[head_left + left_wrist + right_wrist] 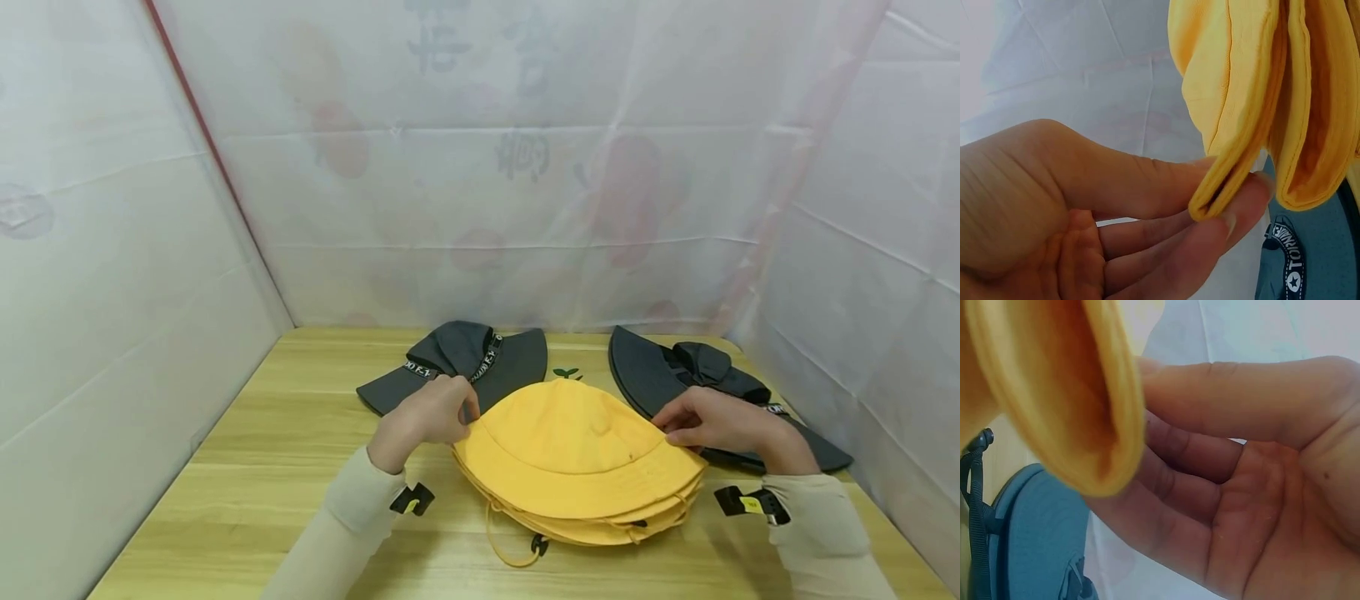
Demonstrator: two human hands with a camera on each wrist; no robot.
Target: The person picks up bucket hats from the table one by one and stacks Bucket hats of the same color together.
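A stack of yellow bucket hats [581, 458] is seen near the front middle of a pale wooden table [285, 467], with white sheeting hung around on three sides. The top hat is held at its brim on both sides. On the left, the brim edge is pinched between the thumb and fingers of the left hand [427, 417]; in the left wrist view the folded yellow brim [1235, 156] is seen caught at the fingertips [1235, 212]. On the right, the right hand [712, 421] is laid at the opposite brim edge, and in the right wrist view the brim [1079, 400] is seen held between the thumb above and the fingers beneath. The cloth is judged to be soft, light cotton that droops and folds readily, neither slippery nor fragile; the brim seems the firmest part and the natural place to be grasped, at two opposite points, so that one hat may be parted from those beneath it. A yellow chin cord [510, 542] with a dark toggle is seen hanging at the front of the stack and could catch. A dark grey hat with a lettered band [465, 362] lies behind the left hand, and another dark grey hat [697, 375] lies behind the right.
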